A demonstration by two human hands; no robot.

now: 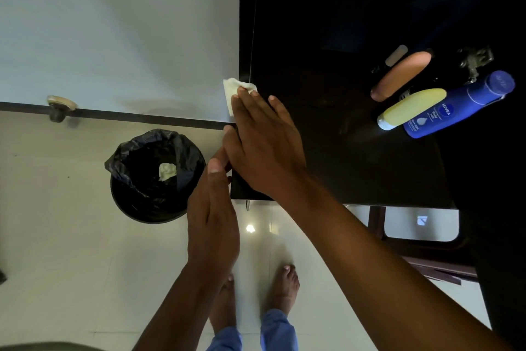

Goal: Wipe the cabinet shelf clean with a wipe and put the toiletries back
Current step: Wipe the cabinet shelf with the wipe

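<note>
My right hand (263, 140) lies flat, fingers spread, pressing a white wipe (232, 89) onto the dark shelf (341, 151) at its far left edge. My left hand (212, 208) hovers edge-on just off the shelf's left side, fingers straight, holding nothing. At the shelf's right stand a blue Nivea bottle (458, 106), a yellow bottle (411, 108), an orange-brown bottle (401, 76) and a small dark bottle with a pale cap (396, 55).
A black bin with a black liner (156, 177) sits on the pale tiled floor left of the shelf, a crumpled wipe (168, 171) inside. A white wall rises behind it. My bare feet (281, 288) are below. A metal hinge (475, 62) shows at the right.
</note>
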